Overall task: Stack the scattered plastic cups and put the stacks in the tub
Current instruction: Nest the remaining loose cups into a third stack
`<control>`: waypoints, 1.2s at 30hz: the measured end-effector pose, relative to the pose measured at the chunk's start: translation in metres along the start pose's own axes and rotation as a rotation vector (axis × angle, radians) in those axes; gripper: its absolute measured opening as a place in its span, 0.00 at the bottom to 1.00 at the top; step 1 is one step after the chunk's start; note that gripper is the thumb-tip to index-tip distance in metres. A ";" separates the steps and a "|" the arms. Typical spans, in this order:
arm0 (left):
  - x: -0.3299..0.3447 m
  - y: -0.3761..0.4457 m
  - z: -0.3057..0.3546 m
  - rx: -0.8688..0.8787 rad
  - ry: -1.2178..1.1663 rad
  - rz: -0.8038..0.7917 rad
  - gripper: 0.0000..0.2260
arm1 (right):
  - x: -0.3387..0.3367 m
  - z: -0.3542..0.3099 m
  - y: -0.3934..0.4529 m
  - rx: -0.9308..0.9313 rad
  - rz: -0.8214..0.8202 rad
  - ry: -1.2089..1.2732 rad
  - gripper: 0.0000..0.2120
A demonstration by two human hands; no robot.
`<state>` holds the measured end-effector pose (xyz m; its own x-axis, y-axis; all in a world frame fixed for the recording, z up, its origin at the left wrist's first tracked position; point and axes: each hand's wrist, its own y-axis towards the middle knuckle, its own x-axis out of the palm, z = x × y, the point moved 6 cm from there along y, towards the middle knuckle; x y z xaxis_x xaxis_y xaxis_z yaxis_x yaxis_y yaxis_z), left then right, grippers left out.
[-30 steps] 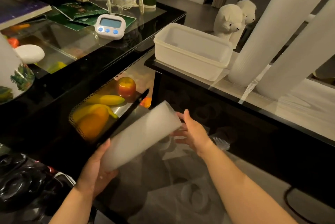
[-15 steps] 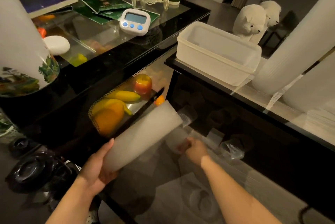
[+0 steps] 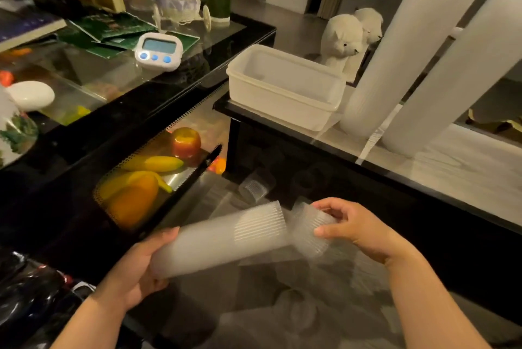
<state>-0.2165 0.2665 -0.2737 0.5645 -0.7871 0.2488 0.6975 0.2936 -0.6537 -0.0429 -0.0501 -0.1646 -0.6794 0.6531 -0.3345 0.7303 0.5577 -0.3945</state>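
Observation:
My left hand (image 3: pixel 135 272) grips the closed end of a long stack of clear plastic cups (image 3: pixel 217 238), held nearly level with its mouth pointing right. My right hand (image 3: pixel 358 228) pinches a single ribbed clear cup (image 3: pixel 308 228) just at the stack's open mouth, its base toward the stack. A loose clear cup (image 3: pixel 255 186) lies on the dark lower surface behind, and another faint one (image 3: pixel 296 312) lies below my hands. The white tub (image 3: pixel 282 94) stands on the black table's corner, far above the hands; I see nothing in it.
Two tall white cup columns (image 3: pixel 401 46) lean right of the tub. A white bear figurine (image 3: pixel 343 37) sits behind it. A white timer (image 3: pixel 158 50) rests on the glass counter at left. Fake fruit (image 3: pixel 135 193) fills a mesh tray under the counter edge.
My right hand reached down, took hold of a loose cup and brought it up to the stack's mouth. The stack in my left hand swung from tilted to nearly level.

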 end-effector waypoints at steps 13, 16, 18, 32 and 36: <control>0.048 0.011 -0.007 -0.062 0.038 -0.010 0.11 | 0.021 0.025 0.017 0.058 0.153 0.207 0.16; 0.049 0.017 -0.006 -0.061 0.071 -0.010 0.10 | 0.012 0.025 0.021 0.104 0.008 0.061 0.14; 0.056 0.019 -0.004 -0.057 0.097 -0.036 0.10 | 0.016 0.030 0.026 0.166 -0.068 -0.017 0.17; 0.046 0.047 0.010 -0.044 0.179 0.072 0.11 | -0.019 0.068 0.100 0.351 0.275 -0.775 0.17; 0.037 0.042 0.002 -0.050 0.156 0.104 0.09 | -0.009 0.093 0.119 0.414 0.107 -0.810 0.28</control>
<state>-0.1653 0.2508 -0.2901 0.5544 -0.8296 0.0665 0.6139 0.3538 -0.7057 0.0434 -0.0371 -0.2882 -0.5659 0.0444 -0.8233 0.8146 0.1847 -0.5499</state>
